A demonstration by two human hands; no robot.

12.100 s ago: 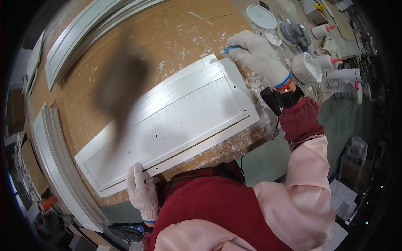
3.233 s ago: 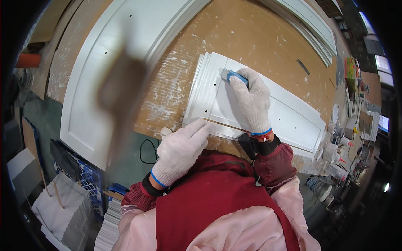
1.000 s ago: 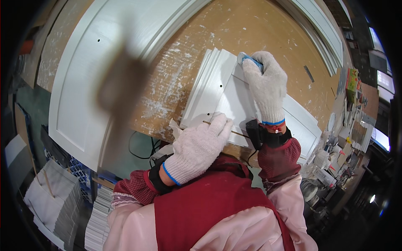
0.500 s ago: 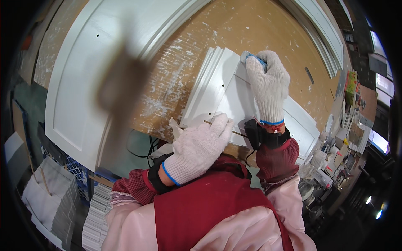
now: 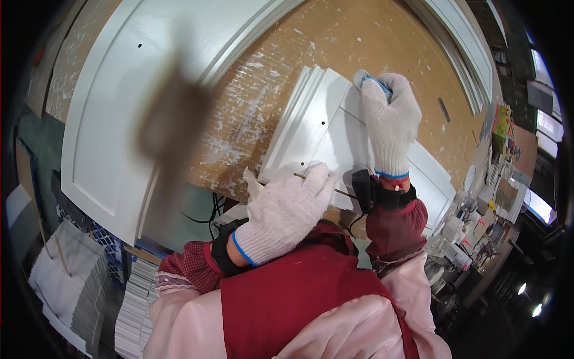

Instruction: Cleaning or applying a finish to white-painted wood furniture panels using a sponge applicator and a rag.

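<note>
left hand (image 5: 287, 212): gloved, fingers flat and open, pressing near edge of white panel (image 5: 323, 134)
right hand (image 5: 390, 122): gloved, fingers curled round blue pad (image 5: 372, 81) on panel
panel: lying on brown workbench (image 5: 359, 36)

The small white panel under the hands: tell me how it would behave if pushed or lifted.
The small white panel looks stiff: its moulded edges stay straight under the left hand and right hand. Lying flat on the dusty workbench, it would probably slide, not tip. The smooth painted face may feel slippery to gloves and could scuff.

Paint-spattered brown workbench (image 5: 382, 36), cluttered shelves (image 5: 478, 203)
</note>
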